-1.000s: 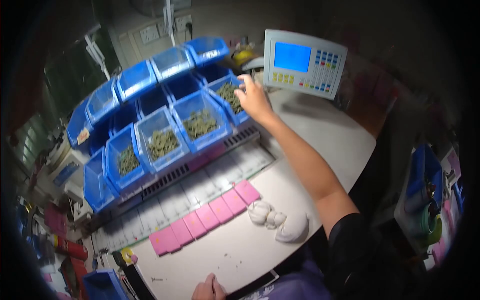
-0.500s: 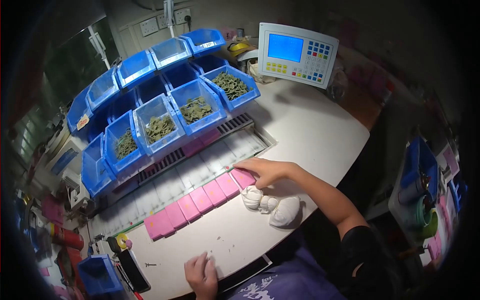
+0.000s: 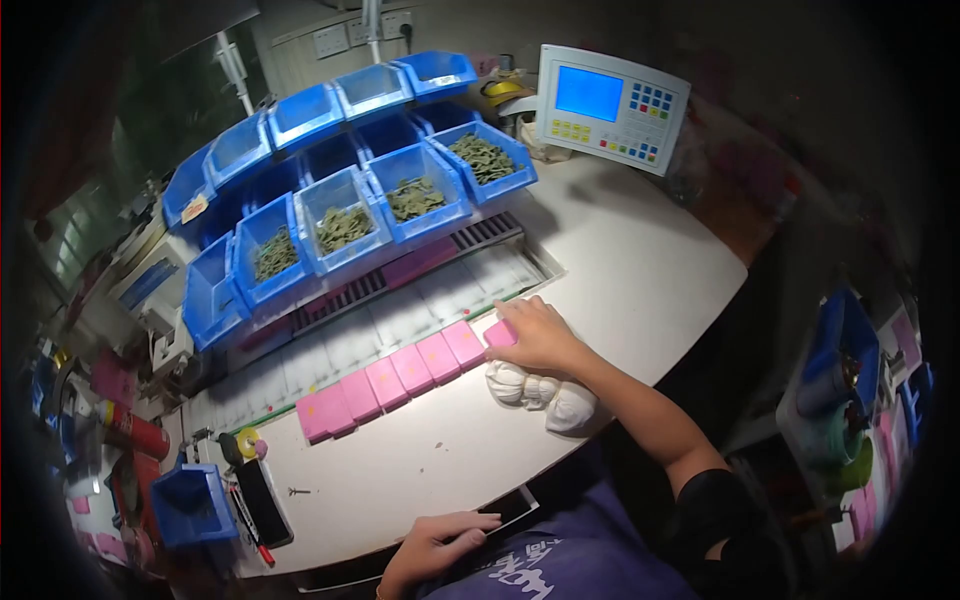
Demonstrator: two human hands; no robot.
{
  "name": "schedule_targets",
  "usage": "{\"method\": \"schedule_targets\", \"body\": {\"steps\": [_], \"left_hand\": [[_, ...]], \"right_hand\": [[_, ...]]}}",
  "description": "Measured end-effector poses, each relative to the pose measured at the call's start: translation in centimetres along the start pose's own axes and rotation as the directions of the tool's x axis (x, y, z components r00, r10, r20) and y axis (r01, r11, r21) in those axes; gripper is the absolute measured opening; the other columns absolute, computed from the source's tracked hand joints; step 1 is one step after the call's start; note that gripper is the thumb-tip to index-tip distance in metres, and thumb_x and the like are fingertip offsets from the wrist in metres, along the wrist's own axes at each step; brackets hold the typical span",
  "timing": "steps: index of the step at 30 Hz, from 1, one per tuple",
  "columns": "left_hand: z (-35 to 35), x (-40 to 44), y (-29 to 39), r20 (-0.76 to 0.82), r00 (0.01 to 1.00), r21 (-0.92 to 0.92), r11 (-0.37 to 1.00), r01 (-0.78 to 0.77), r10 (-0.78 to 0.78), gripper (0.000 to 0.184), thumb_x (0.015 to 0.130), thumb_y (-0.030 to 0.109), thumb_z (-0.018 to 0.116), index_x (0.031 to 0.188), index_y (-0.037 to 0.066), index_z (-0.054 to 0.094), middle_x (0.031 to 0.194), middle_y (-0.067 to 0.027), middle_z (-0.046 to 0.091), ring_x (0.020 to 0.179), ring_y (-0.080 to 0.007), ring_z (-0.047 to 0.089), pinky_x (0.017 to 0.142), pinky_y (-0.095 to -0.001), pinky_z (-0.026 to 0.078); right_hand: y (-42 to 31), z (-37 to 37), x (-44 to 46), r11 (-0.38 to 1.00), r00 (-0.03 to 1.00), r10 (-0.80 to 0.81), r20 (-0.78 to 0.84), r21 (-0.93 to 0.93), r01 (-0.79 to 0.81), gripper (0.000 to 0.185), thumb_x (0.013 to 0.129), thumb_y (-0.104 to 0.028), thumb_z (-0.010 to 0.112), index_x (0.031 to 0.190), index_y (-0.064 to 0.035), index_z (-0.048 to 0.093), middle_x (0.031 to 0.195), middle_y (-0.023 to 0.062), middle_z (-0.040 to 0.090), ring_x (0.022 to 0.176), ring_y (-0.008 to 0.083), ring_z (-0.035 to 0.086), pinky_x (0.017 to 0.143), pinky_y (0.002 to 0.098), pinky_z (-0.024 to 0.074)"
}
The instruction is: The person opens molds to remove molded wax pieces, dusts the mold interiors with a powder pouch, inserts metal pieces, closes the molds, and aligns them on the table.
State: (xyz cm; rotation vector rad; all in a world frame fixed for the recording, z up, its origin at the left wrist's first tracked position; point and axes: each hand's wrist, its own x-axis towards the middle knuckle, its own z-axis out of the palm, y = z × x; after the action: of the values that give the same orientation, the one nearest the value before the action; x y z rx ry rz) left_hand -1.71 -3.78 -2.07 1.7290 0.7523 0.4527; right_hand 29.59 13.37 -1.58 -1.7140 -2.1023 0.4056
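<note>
My right hand [image 3: 532, 330] is closed round the pink block [image 3: 500, 334] at the right end of a row of pink blocks [image 3: 411, 369]. Just below that hand a knotted white cloth bundle [image 3: 541, 394] lies on the white table [image 3: 400, 480]. My left hand [image 3: 447, 545] is at the table's front edge, fingers stretched out to the right, with nothing in it. Behind the row stand blue bins; several hold green-grey pieces, such as the right front bin [image 3: 484, 162].
A control panel with a blue screen [image 3: 613, 108] stands at the back right. At the front left are a blue bin [image 3: 192, 506], a black phone [image 3: 262, 500] and a red marker [image 3: 264, 552]. Small dark bits lie on the table.
My right hand came down from the right front bin to the row's end, then closed on the end block. My left hand's fingers have straightened near the table edge.
</note>
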Motion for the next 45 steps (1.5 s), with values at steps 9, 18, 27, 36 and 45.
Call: {"method": "schedule_targets", "body": {"steps": [9, 18, 27, 36, 45], "left_hand": [[0.8, 2.4, -1.4, -0.121, 0.964, -0.961, 0.27, -0.055, -0.235, 0.041, 0.1, 0.027, 0.052, 0.127, -0.004, 0.054, 0.116, -0.0217, 0.063, 0.084, -0.0198, 0.064, 0.071, -0.0317, 0.052], [0.3, 3.0, -1.4, -0.38, 0.881, -0.626, 0.78, -0.019, -0.283, 0.037, 0.087, 0.018, 0.072, 0.118, 0.002, 0.057, 0.094, -0.0088, 0.066, 0.083, -0.0171, 0.063, 0.076, -0.0293, 0.052], [2.7, 4.8, -1.2, -0.753, 0.602, 0.419, 0.899, 0.126, 0.266, 0.039, 0.082, 0.015, 0.074, 0.109, -0.002, 0.052, 0.101, -0.0206, 0.058, 0.09, -0.0376, 0.058, 0.078, -0.0434, 0.048], [1.6, 1.8, -1.1, -0.58, 0.814, 0.163, 0.982, 0.094, 0.018, 0.071, 0.079, 0.016, 0.077, 0.14, 0.002, 0.045, 0.094, -0.0183, 0.06, 0.083, -0.0317, 0.061, 0.075, -0.0403, 0.05], [1.4, 2.4, -2.4, -0.523, 0.848, 0.217, 0.976, 0.03, 0.09, 0.065, 0.077, 0.01, 0.071, 0.138, 0.002, 0.049, 0.099, -0.0185, 0.063, 0.091, -0.034, 0.062, 0.081, -0.0401, 0.05]], "right_hand": [[-4.8, -1.0, -4.1, 0.904, 0.913, -0.345, -0.22, 0.182, 0.386, 0.082, 0.069, -0.015, 0.074, 0.142, 0.0002, 0.041, 0.117, 0.0197, 0.057, 0.108, 0.0349, 0.051, 0.094, 0.0418, 0.0439], [-7.0, 2.0, -10.7, 0.806, 0.95, -0.311, 0.027, 0.537, 0.249, 0.062, 0.088, -0.019, 0.068, 0.143, -0.0037, 0.042, 0.134, 0.0174, 0.05, 0.125, 0.0342, 0.045, 0.108, 0.0416, 0.0356], [-9.4, 3.5, -11.4, 0.755, 0.959, -0.038, 0.281, 0.637, -0.156, 0.054, 0.091, -0.028, 0.067, 0.136, -0.0009, 0.052, 0.09, 0.0134, 0.065, 0.08, 0.0253, 0.061, 0.075, 0.0358, 0.0488], [-11.9, 5.4, -13.4, 0.729, 0.94, -0.257, 0.226, 0.684, 0.036, 0.069, 0.084, -0.039, 0.074, 0.139, -0.0058, 0.049, 0.114, 0.0152, 0.06, 0.09, 0.0244, 0.062, 0.079, 0.0322, 0.0502], [-12.4, 5.8, -13.1, 0.641, 0.97, -0.218, 0.107, 0.766, 0.059, 0.058, 0.083, -0.026, 0.077, 0.133, -0.0063, 0.054, 0.106, 0.0118, 0.06, 0.082, 0.0197, 0.06, 0.076, 0.0309, 0.0501]]}}
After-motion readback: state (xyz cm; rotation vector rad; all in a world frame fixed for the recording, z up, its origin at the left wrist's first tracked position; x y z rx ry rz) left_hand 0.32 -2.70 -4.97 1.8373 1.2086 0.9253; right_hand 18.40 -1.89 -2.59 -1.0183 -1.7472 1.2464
